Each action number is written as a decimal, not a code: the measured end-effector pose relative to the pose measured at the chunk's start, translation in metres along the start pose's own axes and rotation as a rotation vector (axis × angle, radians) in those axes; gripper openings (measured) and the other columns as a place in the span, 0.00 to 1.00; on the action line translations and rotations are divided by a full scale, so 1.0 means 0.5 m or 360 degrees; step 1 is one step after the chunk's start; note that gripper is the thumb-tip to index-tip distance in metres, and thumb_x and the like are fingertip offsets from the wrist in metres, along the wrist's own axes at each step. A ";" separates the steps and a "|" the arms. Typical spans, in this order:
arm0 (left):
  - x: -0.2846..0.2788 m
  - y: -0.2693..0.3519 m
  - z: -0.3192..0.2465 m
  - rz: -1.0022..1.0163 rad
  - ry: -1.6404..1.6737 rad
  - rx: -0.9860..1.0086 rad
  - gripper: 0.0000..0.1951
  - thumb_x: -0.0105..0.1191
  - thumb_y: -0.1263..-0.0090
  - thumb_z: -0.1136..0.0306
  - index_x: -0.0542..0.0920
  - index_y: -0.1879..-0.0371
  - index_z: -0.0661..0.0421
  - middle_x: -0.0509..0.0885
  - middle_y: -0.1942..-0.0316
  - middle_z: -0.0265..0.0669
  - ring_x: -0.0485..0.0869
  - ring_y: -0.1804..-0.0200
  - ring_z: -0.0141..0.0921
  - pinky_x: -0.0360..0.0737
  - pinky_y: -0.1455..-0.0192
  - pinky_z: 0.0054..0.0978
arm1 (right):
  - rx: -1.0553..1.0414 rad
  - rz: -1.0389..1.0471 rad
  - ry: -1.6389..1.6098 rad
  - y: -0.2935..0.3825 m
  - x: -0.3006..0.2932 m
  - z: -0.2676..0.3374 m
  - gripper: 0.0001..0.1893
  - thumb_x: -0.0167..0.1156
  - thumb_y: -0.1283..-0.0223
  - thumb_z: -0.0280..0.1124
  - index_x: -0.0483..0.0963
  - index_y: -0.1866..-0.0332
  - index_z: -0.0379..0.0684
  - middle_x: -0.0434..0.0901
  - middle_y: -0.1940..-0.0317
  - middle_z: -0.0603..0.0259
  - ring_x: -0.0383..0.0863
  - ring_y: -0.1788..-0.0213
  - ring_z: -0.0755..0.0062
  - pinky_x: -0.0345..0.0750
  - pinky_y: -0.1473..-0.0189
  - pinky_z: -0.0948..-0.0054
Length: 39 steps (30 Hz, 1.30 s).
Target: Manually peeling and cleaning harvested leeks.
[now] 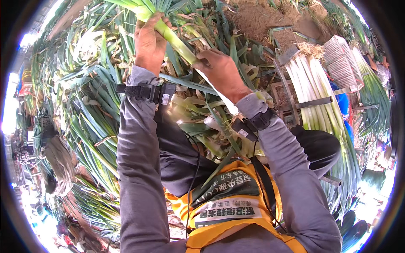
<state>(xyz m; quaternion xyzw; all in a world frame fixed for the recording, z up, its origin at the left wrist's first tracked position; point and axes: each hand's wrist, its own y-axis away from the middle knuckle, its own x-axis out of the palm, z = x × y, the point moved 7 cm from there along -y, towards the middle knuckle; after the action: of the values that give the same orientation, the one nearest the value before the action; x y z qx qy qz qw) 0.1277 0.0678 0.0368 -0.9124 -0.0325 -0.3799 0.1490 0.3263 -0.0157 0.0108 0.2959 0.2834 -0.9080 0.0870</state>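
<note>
A large Welsh onion or leek slants across the upper middle, green leaves at upper left and white root end at lower right. My left hand grips its stalk just below the leaves. Farther down, the fingers of my right hand pinch the stalk where green meets white. The white shank runs past my right hand, partly hidden by it. Under both hands lies a litter of stripped leaves and pale peelings.
Trimmed white stalks lie bundled on a metal rack with a dark strap at right. Behind them is a white woven basket. Unpeeled green stalks are heaped at left. Bare soil shows above. Another person's hand appears far right.
</note>
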 end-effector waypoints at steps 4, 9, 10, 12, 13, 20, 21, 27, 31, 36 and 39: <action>0.003 0.011 -0.006 0.0088 0.0085 -0.0053 0.15 0.56 0.30 0.79 0.72 0.46 0.62 0.79 0.55 0.45 0.79 0.54 0.37 0.80 0.47 0.38 | 0.0262 0.0242 -0.0181 -0.018 -0.013 -0.016 0.14 0.72 0.44 0.34 0.80 0.59 0.35 0.82 0.68 0.59 0.80 0.66 0.74 0.77 0.61 0.72; 0.048 0.027 0.003 0.0265 0.0085 -0.0149 0.17 0.55 0.30 0.80 0.72 0.43 0.62 0.79 0.52 0.46 0.79 0.52 0.38 0.80 0.45 0.39 | 0.0393 0.0541 -0.0662 -0.016 -0.015 -0.041 0.13 0.71 0.41 0.35 0.81 0.62 0.34 0.82 0.70 0.63 0.76 0.65 0.81 0.75 0.59 0.74; 0.050 0.028 0.004 0.0268 0.0084 -0.0152 0.17 0.55 0.30 0.80 0.72 0.43 0.62 0.79 0.52 0.46 0.79 0.52 0.38 0.80 0.45 0.39 | 0.0394 0.0537 -0.0663 -0.014 -0.017 -0.039 0.13 0.71 0.41 0.35 0.81 0.62 0.34 0.82 0.70 0.63 0.76 0.65 0.81 0.75 0.59 0.74; 0.047 0.030 0.010 0.0202 -0.0006 -0.0161 0.16 0.55 0.30 0.80 0.73 0.43 0.60 0.79 0.51 0.46 0.79 0.51 0.38 0.81 0.45 0.39 | 0.0350 0.0576 -0.0629 -0.007 -0.015 -0.028 0.11 0.70 0.44 0.32 0.80 0.62 0.37 0.82 0.69 0.62 0.80 0.65 0.76 0.77 0.60 0.73; 0.050 0.031 0.015 0.0206 -0.0009 -0.0166 0.16 0.55 0.30 0.80 0.73 0.43 0.60 0.79 0.51 0.46 0.79 0.51 0.38 0.81 0.45 0.39 | 0.0352 0.0570 -0.0632 0.001 -0.011 -0.021 0.11 0.70 0.44 0.32 0.80 0.62 0.37 0.82 0.69 0.62 0.80 0.65 0.76 0.77 0.60 0.73; 0.022 0.012 0.020 0.0155 0.0054 -0.0078 0.23 0.56 0.32 0.83 0.67 0.40 0.52 0.78 0.51 0.46 0.79 0.51 0.40 0.80 0.43 0.44 | -0.0476 0.0200 0.0453 0.077 -0.008 0.084 0.09 0.67 0.49 0.28 0.74 0.66 0.41 0.80 0.66 0.60 0.83 0.65 0.56 0.79 0.64 0.62; 0.017 0.004 0.027 0.0186 0.0076 -0.0087 0.25 0.56 0.33 0.83 0.65 0.40 0.51 0.78 0.51 0.46 0.79 0.50 0.41 0.80 0.42 0.45 | -0.0356 0.0231 0.0267 0.082 -0.025 0.069 0.08 0.66 0.48 0.27 0.74 0.65 0.41 0.80 0.68 0.59 0.83 0.66 0.57 0.79 0.64 0.63; -0.088 -0.050 -0.045 -0.0316 -0.0143 0.0273 0.25 0.54 0.35 0.89 0.63 0.43 0.57 0.78 0.56 0.51 0.81 0.56 0.43 0.83 0.51 0.43 | 0.0064 0.0613 -0.0035 0.211 -0.031 -0.002 0.07 0.64 0.44 0.26 0.74 0.63 0.40 0.80 0.72 0.57 0.83 0.69 0.63 0.79 0.65 0.67; -0.156 -0.075 -0.065 -0.0351 -0.0215 0.0362 0.22 0.55 0.36 0.89 0.67 0.46 0.58 0.78 0.56 0.49 0.80 0.57 0.42 0.82 0.52 0.43 | 0.0413 0.1389 0.0454 0.472 0.024 -0.207 0.12 0.62 0.41 0.34 0.77 0.57 0.38 0.82 0.68 0.52 0.85 0.66 0.59 0.79 0.63 0.63; -0.197 -0.071 -0.104 -0.0375 -0.0092 0.0365 0.19 0.57 0.38 0.89 0.72 0.50 0.58 0.77 0.56 0.45 0.78 0.57 0.40 0.81 0.53 0.41 | 0.0856 0.1165 -0.0019 0.381 -0.038 -0.166 0.17 0.64 0.36 0.40 0.79 0.51 0.37 0.84 0.60 0.55 0.84 0.63 0.66 0.80 0.59 0.66; -0.211 -0.069 -0.124 -0.0427 -0.0153 0.0328 0.12 0.56 0.33 0.83 0.72 0.53 0.61 0.76 0.59 0.45 0.77 0.58 0.40 0.80 0.52 0.40 | 0.0729 0.0406 -0.0108 0.250 -0.120 -0.138 0.19 0.65 0.36 0.36 0.76 0.43 0.40 0.81 0.47 0.54 0.83 0.55 0.63 0.78 0.49 0.68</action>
<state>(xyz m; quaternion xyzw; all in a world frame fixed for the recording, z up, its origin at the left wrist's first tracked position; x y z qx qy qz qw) 0.0045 0.0881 0.0125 -0.8970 -0.1998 -0.3468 0.1879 0.4493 -0.0799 -0.0578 0.3105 0.0277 -0.9397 0.1409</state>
